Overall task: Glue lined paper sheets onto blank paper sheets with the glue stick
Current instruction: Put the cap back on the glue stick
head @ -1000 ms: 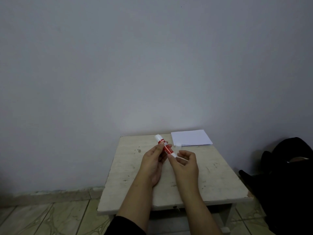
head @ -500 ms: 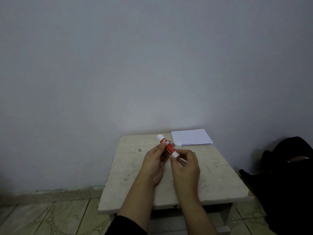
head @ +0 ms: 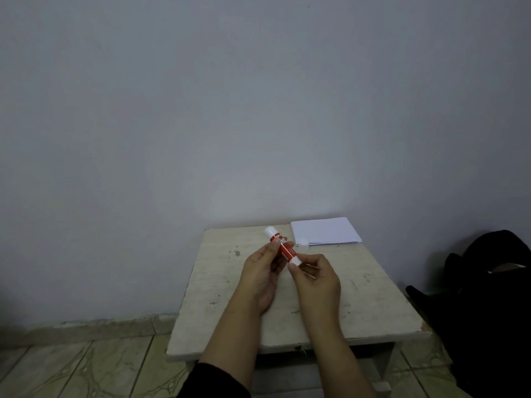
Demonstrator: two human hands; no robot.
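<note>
Head view puts my right hand (head: 314, 275) closed on the white lower end of the glue stick (head: 283, 246), thumb and fingertips pinching it as if to twist the base. My left hand (head: 263, 271) grips the red middle of the barrel between thumb and fingers, so the stick sits tilted above the table (head: 373, 305), white top pointing away. A small white cap (head: 303, 243) stands on the table just beside the paper stack (head: 326, 231) at the far right corner; I cannot tell lined sheets from blank.

I judge the stick light, rigid and smooth, so a firm pinch around the barrel suits it, clear of the tacky tip. The sheets look thin and floppy; I would lift one by a corner or edge and keep the other hand flat on it.
</note>
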